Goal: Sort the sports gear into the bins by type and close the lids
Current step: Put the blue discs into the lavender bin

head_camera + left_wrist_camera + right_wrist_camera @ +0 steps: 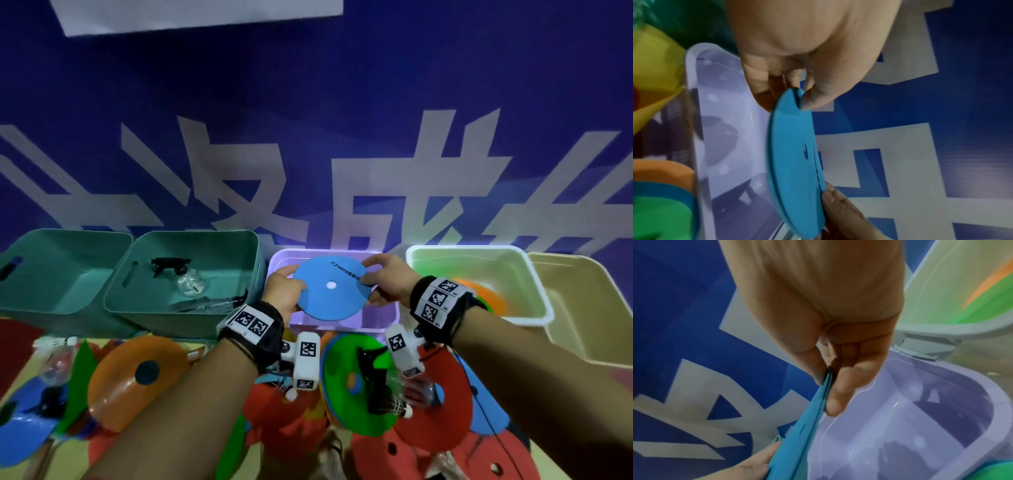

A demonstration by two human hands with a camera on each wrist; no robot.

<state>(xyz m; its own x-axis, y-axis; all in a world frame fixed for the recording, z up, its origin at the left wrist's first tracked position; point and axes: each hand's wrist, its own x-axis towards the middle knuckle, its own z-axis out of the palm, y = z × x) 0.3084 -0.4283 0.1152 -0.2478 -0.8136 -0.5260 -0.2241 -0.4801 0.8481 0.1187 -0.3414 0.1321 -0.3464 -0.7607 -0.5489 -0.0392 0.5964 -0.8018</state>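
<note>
A flat blue disc (330, 287) with a small centre hole hangs level over the open lilac bin (383, 317). My left hand (286, 291) pinches its left edge, thumb on top. My right hand (387, 279) pinches the right edge. In the left wrist view the blue disc (795, 162) shows edge-on above the lilac bin (731, 129), which looks empty. The right wrist view shows the disc's edge (807, 426) between my thumb and fingers (840, 395) over the lilac bin (941, 426).
Two teal bins (191, 274) stand at left, one holding clear bottles and black clips. A pale green bin (479, 274) with orange and green discs and a beige bin (582, 308) stand at right. Coloured discs (359, 380), shuttlecocks and red gear crowd the near table.
</note>
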